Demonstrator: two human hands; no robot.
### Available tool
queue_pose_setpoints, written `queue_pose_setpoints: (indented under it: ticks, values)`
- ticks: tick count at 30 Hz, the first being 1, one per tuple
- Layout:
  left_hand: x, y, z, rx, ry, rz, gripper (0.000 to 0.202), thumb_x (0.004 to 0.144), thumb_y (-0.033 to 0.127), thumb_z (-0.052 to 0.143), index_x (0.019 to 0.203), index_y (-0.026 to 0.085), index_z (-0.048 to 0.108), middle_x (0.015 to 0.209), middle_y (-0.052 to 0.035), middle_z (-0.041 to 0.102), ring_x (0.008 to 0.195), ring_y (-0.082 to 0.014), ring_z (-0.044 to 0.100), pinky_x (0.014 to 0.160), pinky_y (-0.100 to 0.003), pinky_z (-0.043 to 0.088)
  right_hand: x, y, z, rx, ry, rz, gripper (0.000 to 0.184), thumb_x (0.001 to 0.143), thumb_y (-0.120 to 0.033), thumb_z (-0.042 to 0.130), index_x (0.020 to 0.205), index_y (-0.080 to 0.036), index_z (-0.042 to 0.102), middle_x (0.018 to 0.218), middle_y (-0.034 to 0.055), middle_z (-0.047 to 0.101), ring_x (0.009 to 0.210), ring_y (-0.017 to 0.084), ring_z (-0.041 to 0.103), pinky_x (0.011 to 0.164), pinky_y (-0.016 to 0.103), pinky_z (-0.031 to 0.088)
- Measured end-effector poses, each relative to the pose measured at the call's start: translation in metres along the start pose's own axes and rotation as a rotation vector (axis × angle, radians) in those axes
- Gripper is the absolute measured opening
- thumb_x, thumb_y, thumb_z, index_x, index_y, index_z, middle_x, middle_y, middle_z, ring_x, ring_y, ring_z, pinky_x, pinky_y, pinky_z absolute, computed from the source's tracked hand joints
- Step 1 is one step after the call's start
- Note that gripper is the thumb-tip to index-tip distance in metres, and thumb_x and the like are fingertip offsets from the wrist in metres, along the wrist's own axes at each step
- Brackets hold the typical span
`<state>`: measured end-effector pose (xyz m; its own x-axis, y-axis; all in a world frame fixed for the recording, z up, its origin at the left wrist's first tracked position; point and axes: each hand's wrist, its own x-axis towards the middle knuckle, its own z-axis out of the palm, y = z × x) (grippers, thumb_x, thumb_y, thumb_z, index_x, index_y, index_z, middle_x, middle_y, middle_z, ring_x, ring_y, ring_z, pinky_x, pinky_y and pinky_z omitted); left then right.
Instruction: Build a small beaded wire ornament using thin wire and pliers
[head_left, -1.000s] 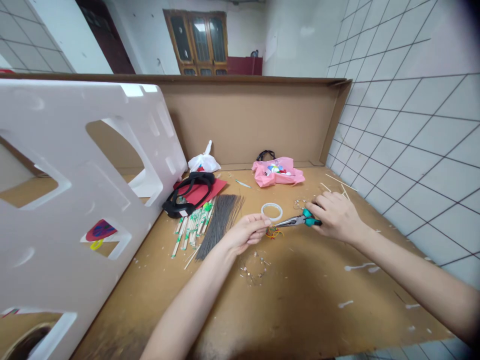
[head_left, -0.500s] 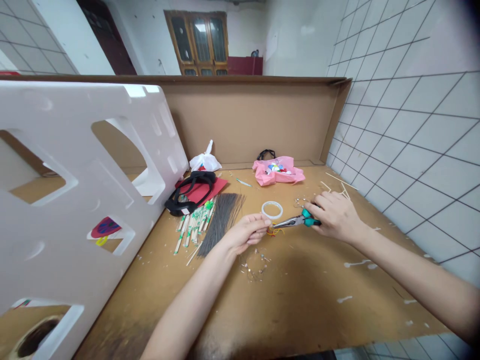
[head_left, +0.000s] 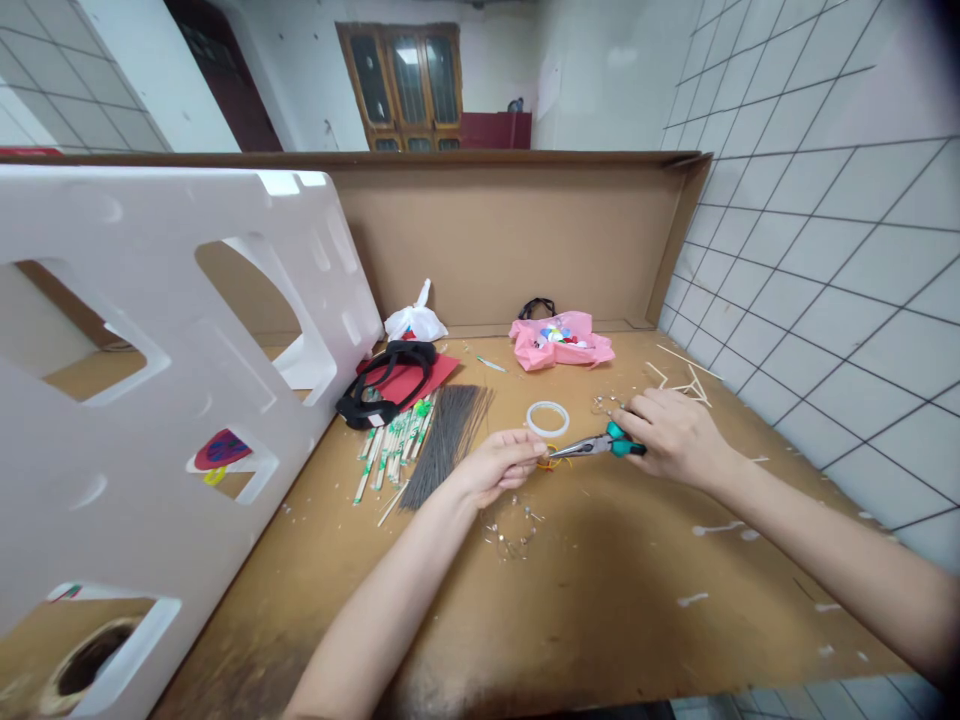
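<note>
My right hand (head_left: 671,435) is closed round the teal handles of a pair of needle-nose pliers (head_left: 592,446), whose jaws point left at my left hand. My left hand (head_left: 499,465) is pinched shut on something thin, probably a wire, beside a small orange tangle (head_left: 550,461) at the plier tips. A loop of thin wire with small beads (head_left: 511,530) lies on the brown tabletop (head_left: 600,600) just below my left hand. A white tape ring (head_left: 547,418) lies just behind the pliers.
A bundle of dark thin rods (head_left: 448,438) and wrapped chopsticks (head_left: 394,445) lie left of my hands. Further back are a black strap (head_left: 382,385) on red paper, a white bag (head_left: 416,322) and a pink bag (head_left: 561,342). A white foam panel (head_left: 150,380) stands at left, a cardboard wall behind.
Both hands hold nearly the same pose; the view has drifted slightly and the plier tips stay at my left fingertips.
</note>
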<state>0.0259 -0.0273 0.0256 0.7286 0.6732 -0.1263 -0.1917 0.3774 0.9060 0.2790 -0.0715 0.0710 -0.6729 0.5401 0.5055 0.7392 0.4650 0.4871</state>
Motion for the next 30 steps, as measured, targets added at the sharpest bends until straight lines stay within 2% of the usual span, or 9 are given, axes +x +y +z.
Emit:
queue_pose_setpoints:
  ticks: [6, 8, 11, 14, 19, 22, 25, 28, 30]
  values:
    - [-0.001, -0.002, 0.009, 0.531, 0.301, 0.302, 0.023, 0.069, 0.031, 0.066, 0.062, 0.013, 0.055, 0.053, 0.0058, 0.041, 0.05, -0.0046, 0.032, 0.048, -0.018, 0.024, 0.01, -0.005, -0.013, 0.159, -0.375, 0.125, 0.002, 0.069, -0.021, 0.057, 0.07, -0.019, 0.056, 0.068, 0.0024, 0.059, 0.058, 0.014, 0.048, 0.053, 0.027, 0.023]
    - [-0.003, -0.003, 0.009, 0.608, 0.303, 0.334, 0.021, 0.072, 0.03, 0.064, 0.063, 0.012, 0.057, 0.054, 0.0053, 0.041, 0.052, -0.0052, 0.035, 0.051, -0.018, 0.027, 0.011, -0.005, -0.017, 0.213, -0.485, 0.167, 0.006, 0.066, -0.02, 0.058, 0.072, -0.021, 0.057, 0.07, 0.0016, 0.062, 0.057, 0.014, 0.051, 0.051, 0.026, 0.021]
    - [-0.006, -0.005, 0.001, 0.54, 0.221, 0.217, 0.026, 0.075, 0.038, 0.063, 0.075, 0.012, 0.061, 0.056, 0.0046, 0.045, 0.048, -0.0048, 0.036, 0.046, -0.018, 0.027, 0.01, -0.003, -0.019, 0.24, -0.541, 0.204, 0.008, 0.067, -0.021, 0.057, 0.075, -0.022, 0.059, 0.073, 0.0019, 0.064, 0.059, 0.014, 0.054, 0.051, 0.025, 0.02]
    - [-0.011, -0.003, -0.009, 0.45, 0.128, 0.105, 0.035, 0.074, 0.044, 0.064, 0.09, 0.013, 0.059, 0.053, 0.0054, 0.047, 0.042, -0.006, 0.04, 0.042, -0.018, 0.029, 0.006, -0.001, -0.02, 0.228, -0.528, 0.223, 0.009, 0.068, -0.022, 0.056, 0.076, -0.022, 0.059, 0.072, 0.0019, 0.064, 0.059, 0.015, 0.054, 0.05, 0.025, 0.02]
    - [-0.02, 0.004, -0.011, 0.562, 0.077, 0.096, 0.032, 0.075, 0.045, 0.063, 0.074, 0.014, 0.054, 0.061, 0.0022, 0.051, 0.049, -0.0066, 0.045, 0.046, -0.018, 0.034, 0.001, 0.002, -0.023, 0.253, -0.53, 0.228, 0.01, 0.066, -0.019, 0.055, 0.075, -0.022, 0.057, 0.066, -0.0002, 0.06, 0.056, 0.013, 0.05, 0.051, 0.025, 0.021]
    - [-0.022, 0.006, -0.006, 0.644, 0.071, 0.163, 0.03, 0.078, 0.042, 0.059, 0.073, 0.014, 0.054, 0.062, 0.0026, 0.049, 0.054, -0.0062, 0.042, 0.05, -0.018, 0.033, -0.002, 0.003, -0.022, 0.257, -0.508, 0.222, 0.011, 0.066, -0.018, 0.054, 0.075, -0.022, 0.058, 0.067, -0.0001, 0.059, 0.057, 0.013, 0.049, 0.052, 0.025, 0.023]
    - [-0.02, 0.005, -0.006, 0.604, 0.145, 0.225, 0.029, 0.078, 0.041, 0.06, 0.072, 0.013, 0.055, 0.063, 0.0027, 0.048, 0.054, -0.0055, 0.038, 0.051, -0.018, 0.029, -0.003, 0.003, -0.02, 0.187, -0.364, 0.206, 0.01, 0.071, -0.021, 0.054, 0.08, -0.021, 0.06, 0.07, 0.002, 0.058, 0.061, 0.015, 0.048, 0.056, 0.027, 0.026]
    - [-0.014, -0.001, -0.009, 0.358, 0.174, 0.173, 0.033, 0.073, 0.045, 0.065, 0.071, 0.014, 0.051, 0.058, 0.005, 0.043, 0.047, -0.0042, 0.032, 0.046, -0.019, 0.022, -0.002, 0.001, -0.018, 0.055, -0.145, 0.137, 0.018, 0.076, -0.027, 0.054, 0.088, -0.018, 0.063, 0.074, 0.0059, 0.059, 0.067, 0.018, 0.047, 0.061, 0.03, 0.027]
    - [-0.012, -0.005, -0.01, 0.191, 0.145, 0.145, 0.036, 0.069, 0.044, 0.068, 0.07, 0.015, 0.048, 0.054, 0.0071, 0.038, 0.045, -0.0033, 0.027, 0.044, -0.018, 0.017, -0.001, -0.002, -0.016, -0.002, -0.067, 0.062, 0.019, 0.078, -0.027, 0.054, 0.09, -0.017, 0.064, 0.074, 0.007, 0.059, 0.068, 0.019, 0.045, 0.062, 0.031, 0.027]
